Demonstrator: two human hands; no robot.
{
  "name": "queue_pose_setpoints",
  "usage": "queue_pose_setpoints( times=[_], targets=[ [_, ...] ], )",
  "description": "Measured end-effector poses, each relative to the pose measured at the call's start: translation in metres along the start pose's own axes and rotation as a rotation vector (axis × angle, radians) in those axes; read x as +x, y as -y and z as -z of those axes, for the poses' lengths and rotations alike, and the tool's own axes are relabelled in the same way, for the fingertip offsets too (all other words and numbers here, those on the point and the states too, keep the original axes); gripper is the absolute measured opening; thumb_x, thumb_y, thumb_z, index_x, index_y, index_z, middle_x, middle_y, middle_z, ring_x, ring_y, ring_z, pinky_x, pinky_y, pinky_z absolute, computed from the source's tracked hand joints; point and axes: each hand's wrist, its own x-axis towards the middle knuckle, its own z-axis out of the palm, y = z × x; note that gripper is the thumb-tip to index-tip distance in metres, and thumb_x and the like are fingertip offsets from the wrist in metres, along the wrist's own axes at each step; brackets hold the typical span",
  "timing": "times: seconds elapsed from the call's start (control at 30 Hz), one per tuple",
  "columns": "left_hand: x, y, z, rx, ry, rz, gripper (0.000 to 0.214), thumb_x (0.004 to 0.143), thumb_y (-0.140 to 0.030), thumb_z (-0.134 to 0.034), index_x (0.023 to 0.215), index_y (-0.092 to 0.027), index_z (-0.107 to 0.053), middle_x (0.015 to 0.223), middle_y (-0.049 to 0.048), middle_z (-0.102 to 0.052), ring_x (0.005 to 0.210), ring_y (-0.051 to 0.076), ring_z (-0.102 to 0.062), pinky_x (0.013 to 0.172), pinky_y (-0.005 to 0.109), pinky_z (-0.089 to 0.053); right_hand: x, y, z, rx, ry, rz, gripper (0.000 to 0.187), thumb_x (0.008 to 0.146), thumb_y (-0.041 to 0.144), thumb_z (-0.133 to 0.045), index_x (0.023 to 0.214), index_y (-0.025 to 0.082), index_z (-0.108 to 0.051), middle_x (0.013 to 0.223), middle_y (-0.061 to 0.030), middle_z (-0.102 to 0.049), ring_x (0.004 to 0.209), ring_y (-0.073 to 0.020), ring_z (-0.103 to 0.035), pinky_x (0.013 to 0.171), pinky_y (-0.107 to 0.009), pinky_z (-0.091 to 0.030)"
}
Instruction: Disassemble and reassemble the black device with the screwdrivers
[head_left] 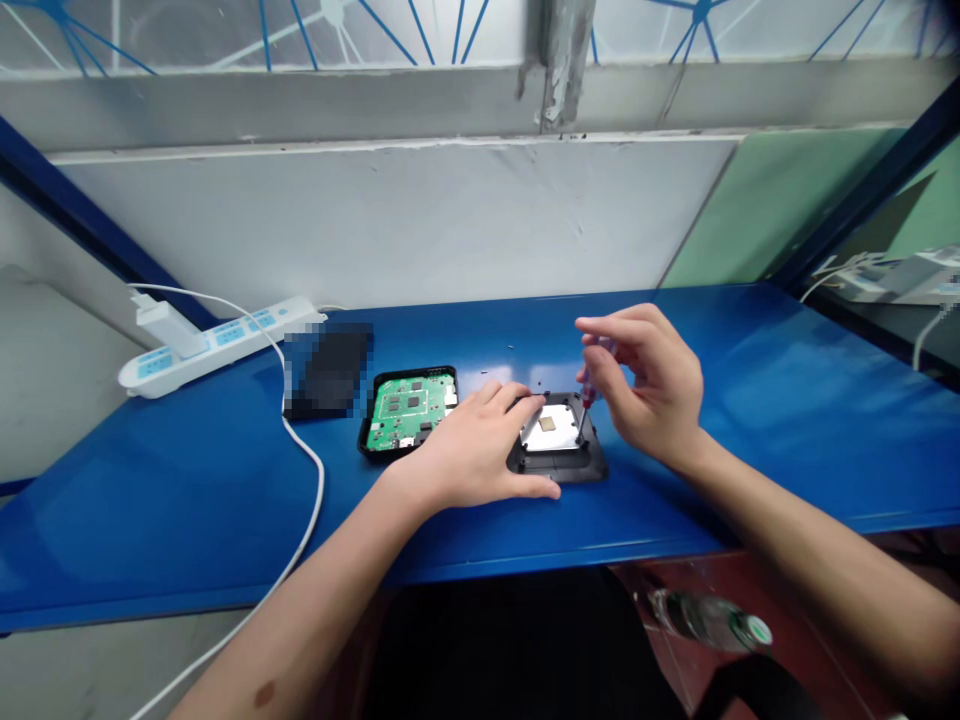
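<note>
A small black device case (559,462) with a silvery metal plate inside lies on the blue table (187,490). My left hand (472,445) rests over the case's left side, fingers wrapped along its edges. My right hand (645,385) pinches a small red-handled screwdriver (586,400) upright, its tip at the case's upper right corner. To the left lies a second black case half (409,412) holding a green circuit board.
A white power strip (210,345) with a plugged adapter sits at the far left; its white cable (311,480) runs over the front edge. A blurred dark object (326,372) lies beside the circuit board. A plastic bottle (709,620) lies below the table.
</note>
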Motion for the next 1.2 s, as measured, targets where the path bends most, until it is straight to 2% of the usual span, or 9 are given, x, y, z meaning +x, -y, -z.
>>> queue_pose_setpoints(
  times=[0.2,0.73,1.2],
  targets=[
    [-0.0009,0.0004,-0.0008,0.007,-0.004,-0.006,0.092,0.080,-0.075,-0.067,0.146,-0.015,-0.046,0.145,0.0118,-0.052,0.130,0.034,-0.047,0.111,0.048,-0.041,0.0003,-0.0032,-0.0002,0.052,-0.076,-0.069,0.024,0.096,0.018,-0.060,0.117,0.027,-0.067,0.098,-0.0016,-0.058,0.063,-0.0080,-0.060,0.051,-0.027,-0.056],
    [-0.0004,0.0002,-0.0005,0.000,-0.005,-0.006,0.092,0.079,-0.076,-0.067,0.145,-0.015,-0.048,0.144,0.0123,-0.053,0.128,0.035,-0.048,0.110,0.048,-0.042,-0.0026,-0.0035,-0.0029,0.080,-0.027,-0.067,0.021,0.095,0.017,-0.060,0.113,0.026,-0.068,0.097,-0.0012,-0.060,0.063,-0.0082,-0.061,0.053,-0.028,-0.052],
    [-0.0007,-0.0011,0.0007,-0.005,0.002,-0.008,0.091,0.080,-0.075,-0.067,0.145,-0.015,-0.047,0.143,0.0126,-0.053,0.129,0.034,-0.047,0.111,0.048,-0.041,-0.0031,-0.0018,-0.0033,0.063,-0.059,-0.072,0.016,0.097,0.022,-0.058,0.110,0.026,-0.067,0.097,-0.0015,-0.060,0.059,-0.0074,-0.061,0.048,-0.026,-0.051]
  ],
)
